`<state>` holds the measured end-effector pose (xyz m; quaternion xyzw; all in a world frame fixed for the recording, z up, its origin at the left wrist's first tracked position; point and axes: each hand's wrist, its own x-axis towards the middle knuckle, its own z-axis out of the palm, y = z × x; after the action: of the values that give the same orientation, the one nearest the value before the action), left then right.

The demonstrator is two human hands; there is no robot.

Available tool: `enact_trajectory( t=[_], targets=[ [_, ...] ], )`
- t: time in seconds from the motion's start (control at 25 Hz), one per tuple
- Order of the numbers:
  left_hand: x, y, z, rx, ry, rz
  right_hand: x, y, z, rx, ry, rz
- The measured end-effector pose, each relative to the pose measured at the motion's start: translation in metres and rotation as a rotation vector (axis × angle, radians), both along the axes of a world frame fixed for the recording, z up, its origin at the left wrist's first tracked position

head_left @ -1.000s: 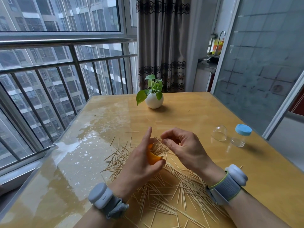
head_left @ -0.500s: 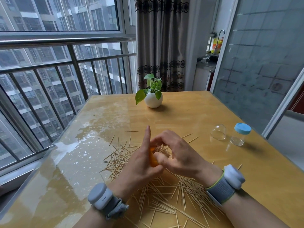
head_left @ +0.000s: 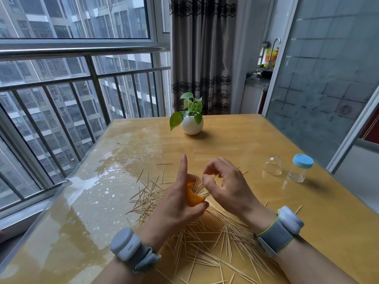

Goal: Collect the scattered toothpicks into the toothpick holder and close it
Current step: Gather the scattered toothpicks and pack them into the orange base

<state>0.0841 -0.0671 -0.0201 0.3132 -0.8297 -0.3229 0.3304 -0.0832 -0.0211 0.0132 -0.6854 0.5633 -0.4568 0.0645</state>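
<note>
Our left hand (head_left: 176, 203) grips the small orange plastic toothpick holder (head_left: 193, 198), mouth tilted right. Our right hand (head_left: 227, 187), fingertips pinched loosely beside the protruding wooden toothpicks (head_left: 202, 187), is nearer them and seems to hold nothing.

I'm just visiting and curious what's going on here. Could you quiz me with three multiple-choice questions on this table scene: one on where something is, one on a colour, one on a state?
1. Where is the potted plant?
A far end of table
B beside left wrist
C on floor

2. Colour of the holder in the left hand?
A green
B orange
C black

3. The holder is:
A closed
B empty
C open, toothpicks sticking out

Answers: 1 A, it stands beyond both hands. 2 B, orange shows between the fingers. 3 C, tips fan from its mouth.
</note>
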Motion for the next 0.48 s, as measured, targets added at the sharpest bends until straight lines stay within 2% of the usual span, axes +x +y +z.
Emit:
enact_trajectory(
  t=[0.2, 0.48],
  targets=[
    [0.001, 0.000, 0.000, 0.003, -0.002, -0.028, 0.008, 0.004, 0.001, -0.014, 0.199, 0.208],
    [0.000, 0.002, 0.002, -0.036, -0.016, -0.002, 0.000, -0.001, -0.005, -0.030, 0.153, 0.009]
  ],
)
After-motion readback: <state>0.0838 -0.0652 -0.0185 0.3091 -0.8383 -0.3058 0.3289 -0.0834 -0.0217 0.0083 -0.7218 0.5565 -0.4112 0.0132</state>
